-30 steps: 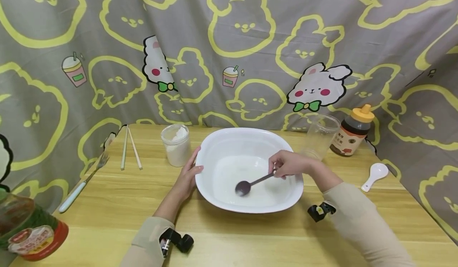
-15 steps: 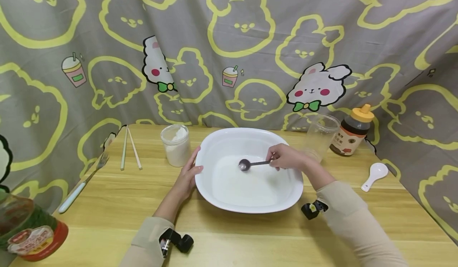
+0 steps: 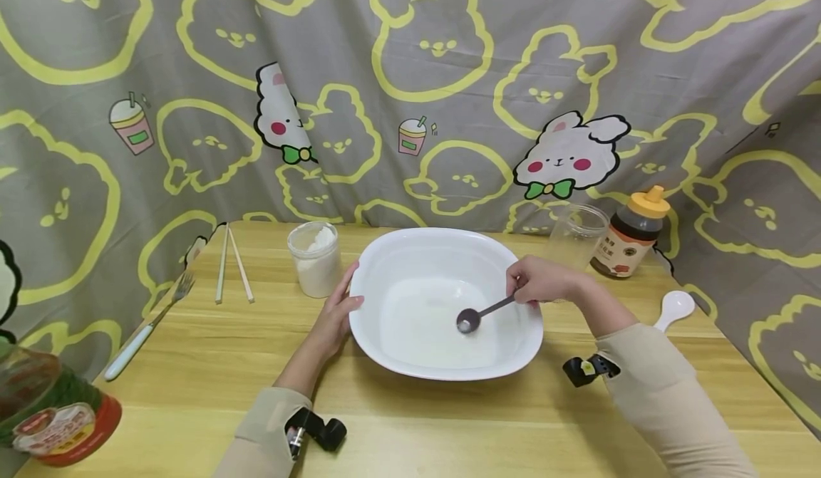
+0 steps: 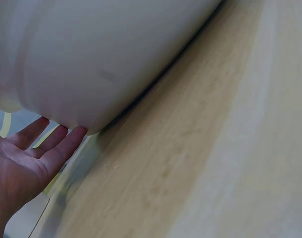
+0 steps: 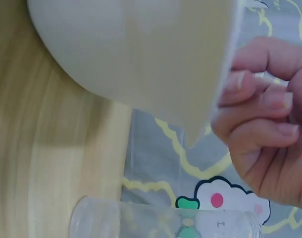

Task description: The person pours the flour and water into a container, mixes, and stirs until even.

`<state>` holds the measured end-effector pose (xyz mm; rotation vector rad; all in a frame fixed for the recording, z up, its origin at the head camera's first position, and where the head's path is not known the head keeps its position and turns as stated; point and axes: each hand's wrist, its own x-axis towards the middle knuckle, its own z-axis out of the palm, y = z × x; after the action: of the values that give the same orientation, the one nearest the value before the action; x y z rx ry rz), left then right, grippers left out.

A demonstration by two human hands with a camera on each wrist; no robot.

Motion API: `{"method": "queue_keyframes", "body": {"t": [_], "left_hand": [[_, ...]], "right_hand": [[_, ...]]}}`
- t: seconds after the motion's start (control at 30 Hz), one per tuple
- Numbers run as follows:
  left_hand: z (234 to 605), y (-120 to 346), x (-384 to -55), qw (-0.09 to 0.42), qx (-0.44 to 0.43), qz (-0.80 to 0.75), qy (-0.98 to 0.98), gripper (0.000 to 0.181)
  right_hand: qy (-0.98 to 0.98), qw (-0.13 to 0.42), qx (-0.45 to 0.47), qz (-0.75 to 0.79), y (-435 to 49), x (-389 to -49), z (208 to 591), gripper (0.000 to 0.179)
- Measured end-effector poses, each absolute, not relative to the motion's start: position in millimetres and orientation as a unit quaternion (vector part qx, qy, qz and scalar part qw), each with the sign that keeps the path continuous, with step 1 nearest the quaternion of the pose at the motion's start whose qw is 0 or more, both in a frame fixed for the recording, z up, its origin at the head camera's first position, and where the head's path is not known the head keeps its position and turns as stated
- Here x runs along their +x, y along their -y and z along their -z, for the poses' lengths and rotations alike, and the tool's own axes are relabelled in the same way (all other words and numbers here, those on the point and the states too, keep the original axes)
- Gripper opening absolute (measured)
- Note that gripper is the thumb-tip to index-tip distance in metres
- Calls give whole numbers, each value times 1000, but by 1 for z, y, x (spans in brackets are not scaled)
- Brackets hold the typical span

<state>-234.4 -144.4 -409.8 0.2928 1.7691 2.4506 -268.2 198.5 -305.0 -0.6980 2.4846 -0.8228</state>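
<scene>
A white oval basin (image 3: 442, 234) with whitish liquid in its bottom stands mid-table in the head view. My left hand (image 3: 333, 318) grips its left edge, thumb over the rim; the left wrist view has the fingertips (image 4: 79, 131) against the outer wall. Over the basin's right side, my right hand (image 3: 545, 281) holds a dark long-handled spoon (image 3: 469, 320) by the handle end. The round bowl of that spoon is down at the liquid. From the right wrist, curled fingers (image 5: 277, 101) show beside the basin's rim, and the spoon is hidden behind the wall.
Left of the basin are a jar of white powder (image 3: 318, 268), chopsticks (image 3: 238, 264) and a fork (image 3: 152, 328). A red-based container (image 3: 58, 414) is at the lower left. On the right stand a clear container (image 3: 577, 232), a yellow-capped bottle (image 3: 628, 239) and a white spoon (image 3: 676, 308).
The spoon's bowl has swept from the near left to the back of the basin, then right and nearer. My right hand has shifted right with it; my left hand keeps its place.
</scene>
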Motion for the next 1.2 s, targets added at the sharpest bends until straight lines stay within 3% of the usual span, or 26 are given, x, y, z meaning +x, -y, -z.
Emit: {"method": "queue_keyframes", "body": {"t": [0.13,0.23,0.47,0.7,0.97,1.2], "left_hand": [[409,144,-234,54,93,-805,-583,66],[409,144,-235,55,89,-805,-583,66],[409,143,-236,57,86,-804,-586,65],[409,145,-235,50,87,-802,-589,65],[410,144,-236,53,91,-802,-588,65],[410,144,-234,54,91,-803,-587,66]], "right_hand": [[-912,174,-230,292,-194,-273,307,10],[-907,173,-225,310,-182,-276,315,8],[-860,238,-287,349,-160,-274,332,10],[-838,293,-309,341,-176,-261,322,11],[-889,217,-243,322,-206,-268,305,13],[-891,186,-239,339,-179,-278,322,13]]}}
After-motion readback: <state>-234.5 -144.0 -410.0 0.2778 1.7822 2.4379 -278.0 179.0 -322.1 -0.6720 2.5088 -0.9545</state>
